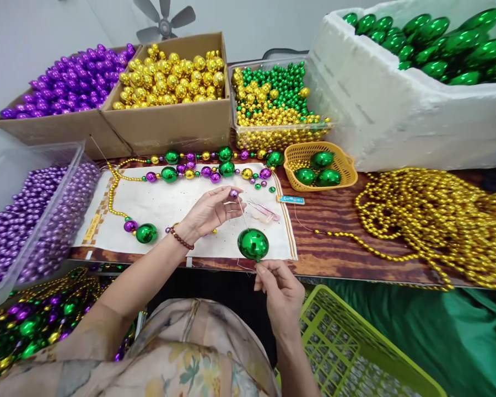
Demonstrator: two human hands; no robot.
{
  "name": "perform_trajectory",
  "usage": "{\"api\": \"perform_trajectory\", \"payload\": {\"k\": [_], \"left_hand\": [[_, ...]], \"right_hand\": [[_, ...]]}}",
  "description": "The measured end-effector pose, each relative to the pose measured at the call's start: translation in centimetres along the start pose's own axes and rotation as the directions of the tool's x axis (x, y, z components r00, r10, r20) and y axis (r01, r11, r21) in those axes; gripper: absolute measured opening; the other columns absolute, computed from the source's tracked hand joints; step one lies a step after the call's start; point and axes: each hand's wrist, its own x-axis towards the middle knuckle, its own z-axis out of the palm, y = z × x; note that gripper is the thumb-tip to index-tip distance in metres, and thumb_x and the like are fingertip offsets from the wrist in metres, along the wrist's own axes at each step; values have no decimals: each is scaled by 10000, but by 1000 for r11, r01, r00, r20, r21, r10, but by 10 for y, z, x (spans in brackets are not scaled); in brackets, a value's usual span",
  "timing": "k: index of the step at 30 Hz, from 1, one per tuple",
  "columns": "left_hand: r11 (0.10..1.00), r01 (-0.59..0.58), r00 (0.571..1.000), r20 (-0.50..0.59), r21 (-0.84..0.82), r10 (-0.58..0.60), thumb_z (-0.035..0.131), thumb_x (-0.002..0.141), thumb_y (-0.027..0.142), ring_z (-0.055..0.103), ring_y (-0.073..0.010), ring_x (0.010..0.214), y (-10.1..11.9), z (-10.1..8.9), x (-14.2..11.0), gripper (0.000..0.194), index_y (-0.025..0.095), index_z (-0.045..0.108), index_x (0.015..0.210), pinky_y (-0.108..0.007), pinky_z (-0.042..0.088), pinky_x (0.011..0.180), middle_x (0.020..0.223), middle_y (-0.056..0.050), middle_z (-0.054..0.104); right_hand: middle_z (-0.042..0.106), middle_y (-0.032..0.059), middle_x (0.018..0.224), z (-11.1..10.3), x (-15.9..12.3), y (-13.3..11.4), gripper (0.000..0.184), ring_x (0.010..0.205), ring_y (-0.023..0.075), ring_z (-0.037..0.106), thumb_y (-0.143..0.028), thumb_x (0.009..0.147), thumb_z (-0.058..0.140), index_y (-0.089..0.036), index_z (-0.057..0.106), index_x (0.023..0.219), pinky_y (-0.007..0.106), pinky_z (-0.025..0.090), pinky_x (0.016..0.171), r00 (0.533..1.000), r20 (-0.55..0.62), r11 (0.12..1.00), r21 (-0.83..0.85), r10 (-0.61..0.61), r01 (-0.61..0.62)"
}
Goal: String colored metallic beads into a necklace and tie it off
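Observation:
Between the thumb and fingertips of my left hand (215,208) is a small purple bead (233,193). A thin needle (243,214) runs from near that bead down to a large shiny green bead (253,244). My right hand (280,289) is closed in a pinch just below the green bead, by its lower end; what exactly the fingertips grip is partly hidden. A loop of fine thread (243,266) hangs beside the right fingertips. Both hands are over the front edge of a white cloth (157,204).
Strung beads (225,154) lie along the cloth's back. Behind stand a purple-bead box (62,129), gold-bead box (169,124), clear bin (281,132) and foam box (380,121). A yellow basket (347,175) and gold bead strands (430,231) are right; a green crate (376,331) is below.

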Motion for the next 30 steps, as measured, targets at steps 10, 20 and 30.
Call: {"api": "perform_trajectory", "payload": {"k": [10, 20, 30], "left_hand": [[998, 11, 1000, 5, -58, -10, 671, 921, 241, 720, -153, 757, -4, 0, -2, 141, 107, 701, 951, -309, 600, 787, 816, -47, 667], [998, -20, 1000, -6, 61, 20, 758, 850, 325, 703, -147, 747, -8, -1, -2, 236, 154, 706, 1004, -327, 584, 787, 842, -29, 668], [996, -36, 988, -144, 79, 47, 791, 734, 455, 647, -134, 684, -66, 25, -10, 365, 138, 682, 879, -227, 471, 613, 736, -17, 643]], "right_hand": [[541, -35, 550, 1, -1, 5, 227, 452, 80, 501, -315, 903, 662, -176, 633, 726, 179, 405, 457, 1000, 5, 1000, -5, 13, -13], [557, -30, 566, 2, -4, 7, 243, 443, 80, 495, -352, 884, 684, -169, 641, 730, 187, 390, 443, 996, -34, 997, 19, 79, -79], [587, -19, 566, 34, 4, 23, 313, 435, 95, 481, -461, 850, 686, -170, 661, 738, 224, 397, 456, 980, 9, 974, 112, 199, -198]]}}
